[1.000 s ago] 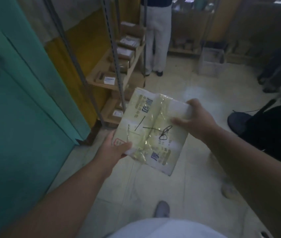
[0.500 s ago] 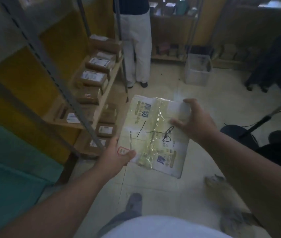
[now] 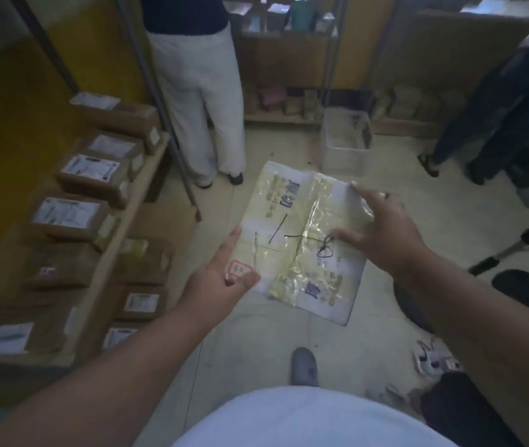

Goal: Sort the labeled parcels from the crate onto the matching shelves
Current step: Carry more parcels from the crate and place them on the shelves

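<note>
A flat white parcel (image 3: pixel 301 240), wrapped in shiny yellowish tape and marked with black pen strokes, hangs in front of me over the floor. My left hand (image 3: pixel 221 279) pinches its near left corner, thumb on top beside a red stamp. My right hand (image 3: pixel 382 233) holds the far right edge, thumb on the top face and index finger spread along the far corner. A grey crate (image 3: pixel 347 143) stands on the floor ahead. The wooden shelf (image 3: pixel 117 240) at my left carries several brown boxes (image 3: pixel 90 175) with white labels.
A person in white trousers (image 3: pixel 198 108) stands ahead at the shelf's metal post (image 3: pixel 159 101). Another person in dark clothes (image 3: pixel 498 108) is at the right. Low shelves with small items (image 3: pixel 285 104) line the back wall. A power strip (image 3: pixel 434 362) lies by my right leg.
I have walked forward along the left shelf; the teal door is out of view. Both hands keep hold of the parcel, and my right fingers have spread wider.
</note>
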A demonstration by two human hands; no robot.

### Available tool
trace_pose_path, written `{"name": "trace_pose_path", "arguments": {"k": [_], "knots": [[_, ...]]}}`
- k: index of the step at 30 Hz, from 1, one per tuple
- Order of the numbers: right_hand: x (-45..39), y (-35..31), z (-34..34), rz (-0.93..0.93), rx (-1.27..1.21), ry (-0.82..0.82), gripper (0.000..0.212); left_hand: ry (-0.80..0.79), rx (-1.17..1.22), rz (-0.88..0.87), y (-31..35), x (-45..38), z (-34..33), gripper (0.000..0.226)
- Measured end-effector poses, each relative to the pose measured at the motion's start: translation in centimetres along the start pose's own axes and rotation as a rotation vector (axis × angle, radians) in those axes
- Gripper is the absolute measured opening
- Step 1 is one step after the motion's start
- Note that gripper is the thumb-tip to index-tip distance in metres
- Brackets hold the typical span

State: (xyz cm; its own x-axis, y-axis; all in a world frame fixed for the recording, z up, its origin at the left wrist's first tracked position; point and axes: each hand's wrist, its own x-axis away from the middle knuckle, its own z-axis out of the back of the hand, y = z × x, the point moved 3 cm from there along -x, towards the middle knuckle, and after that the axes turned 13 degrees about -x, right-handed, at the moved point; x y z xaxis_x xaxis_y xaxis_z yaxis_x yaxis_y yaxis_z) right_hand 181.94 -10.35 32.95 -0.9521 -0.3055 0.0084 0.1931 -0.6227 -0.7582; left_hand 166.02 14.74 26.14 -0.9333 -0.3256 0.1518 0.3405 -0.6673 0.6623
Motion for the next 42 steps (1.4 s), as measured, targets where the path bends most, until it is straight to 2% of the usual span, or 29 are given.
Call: {"name": "trace_pose_path", "arguments": {"k": [5,10,17,24,30,33,37,42], "knots": [[-11.6,-2.2,-0.2,0.143,0.012,-0.135,0.088,0.054,-0.009,0.071,1.6,-6.0,1.5,0.071],[-22.6,-4.3,-5.8,0.278,-0.043,-0.241,0.086,0.171,0.075,0.196,0.0,-12.1,3.4,0.07],[-33.6,-6.9,-10.8,0.324,0.014,-0.351,0.088,0.231,0.217,0.322,-3.1,-22.0,5.5,0.071],[-43.2,-9.5,-15.5,0.404,0.124,-0.566,0.094,0.369,0.338,0.423,-3.5,-27.7,6.2,0.071],[-51.1,-12.4,-23.1,0.628,0.279,-0.856,0.093,0.599,0.33,0.731,-3.9,-30.8,2.5,0.063],[-53.6,-12.9,-26.2,0.705,0.33,-0.994,0.097,0.67,0.322,0.904,-2.7,-32.4,0.0,0.068],[-55.7,-13.2,-30.2,0.771,0.393,-1.166,0.101,0.725,0.337,1.097,-1.6,-34.9,-2.6,0.069],[-55.2,-11.0,-35.6,0.74,0.438,-1.267,0.099,0.712,0.371,1.214,-4.2,-36.2,-5.0,0.067]]}}
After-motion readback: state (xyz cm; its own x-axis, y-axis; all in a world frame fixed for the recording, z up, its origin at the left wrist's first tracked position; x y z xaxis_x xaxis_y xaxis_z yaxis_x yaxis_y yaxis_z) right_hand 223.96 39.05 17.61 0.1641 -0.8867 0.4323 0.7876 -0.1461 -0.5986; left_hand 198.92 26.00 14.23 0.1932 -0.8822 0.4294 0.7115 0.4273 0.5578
